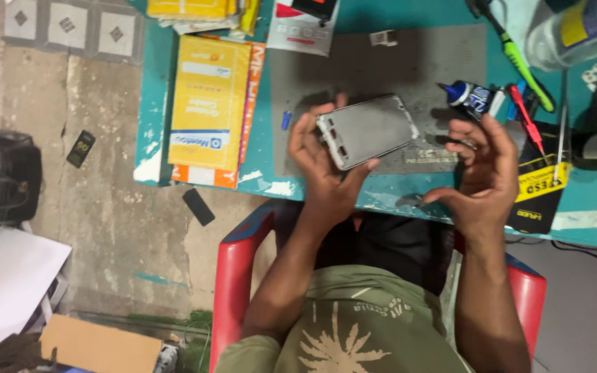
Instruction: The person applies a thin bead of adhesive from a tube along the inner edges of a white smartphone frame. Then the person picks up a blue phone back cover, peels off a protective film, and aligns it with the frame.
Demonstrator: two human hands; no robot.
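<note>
A flat grey rectangular phone frame (367, 131) is gripped by its near-left end in the left hand (323, 169), raised over the teal tabletop (264, 155). The right hand (481, 176) is held open just right of it, fingers curled, grasping nothing, near a blue-capped glue tube (470, 97).

lighting: moderate indoor light, even, slightly warm. shadows: soft dark patch on the grey mat (381, 62) above the phone (366, 130); shade under the hands. glare: pale sheen on the phone's face and on the clear bottle (575, 31), top right. sharpness: centre fairly crisp; mild motion blur at the right hand (485, 169); corners soft, stretched by wide lens.
</note>
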